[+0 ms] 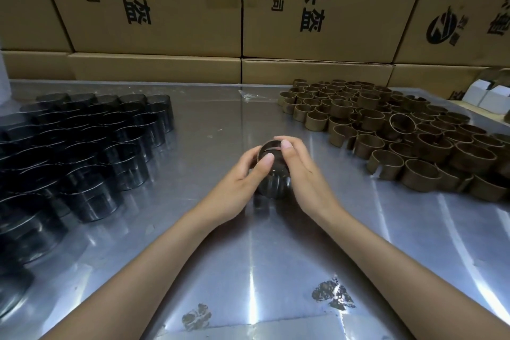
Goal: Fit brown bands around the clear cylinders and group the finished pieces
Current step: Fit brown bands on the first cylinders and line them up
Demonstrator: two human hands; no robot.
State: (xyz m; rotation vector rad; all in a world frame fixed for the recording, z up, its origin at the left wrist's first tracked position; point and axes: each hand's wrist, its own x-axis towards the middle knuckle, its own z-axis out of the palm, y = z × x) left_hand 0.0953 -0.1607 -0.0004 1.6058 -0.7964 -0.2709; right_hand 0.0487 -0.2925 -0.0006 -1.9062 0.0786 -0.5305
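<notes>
The left hand [242, 174] and right hand [299, 171] cup 1 cylinder [273, 174] between them over the bench [248, 257], fingers curled around it; a brown band [271, 146] seems to ring its top. Loose bands [400, 132] lie beyond the right hand, cylinders [82, 141] beyond the left.

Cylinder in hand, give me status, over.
Left hand and right hand both grip one cylinder, band around its top. Nothing in the way.

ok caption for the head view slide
Both hands hold a cylinder between stacked cylinders and brown bands.
</notes>
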